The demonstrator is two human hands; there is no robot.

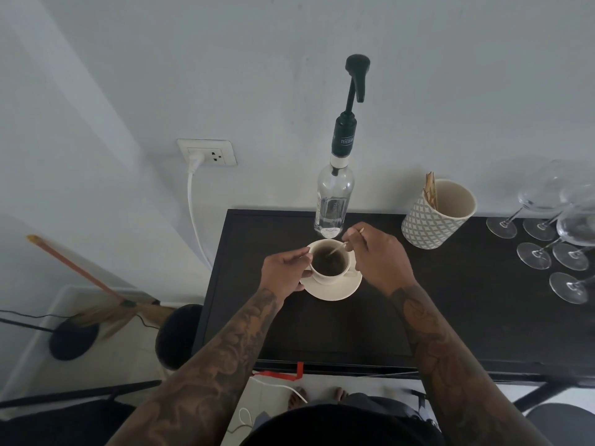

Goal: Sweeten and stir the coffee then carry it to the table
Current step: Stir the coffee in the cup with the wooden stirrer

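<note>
A cream cup (331,275) of dark coffee stands on a cream saucer (335,289) near the back of the black counter (450,310). My left hand (285,273) grips the cup at its left rim. My right hand (378,254) pinches a thin wooden stir stick (338,249) whose lower end dips into the coffee. Just behind the cup stands a clear syrup bottle (333,204) with a tall black pump (355,78).
A patterned pot (434,220) with wooden sticks stands right of the bottle. Several upturned wine glasses (560,239) fill the counter's right end. A wall socket (207,152) with a white cable, a broom (93,278) and a dark stool (178,336) are at left.
</note>
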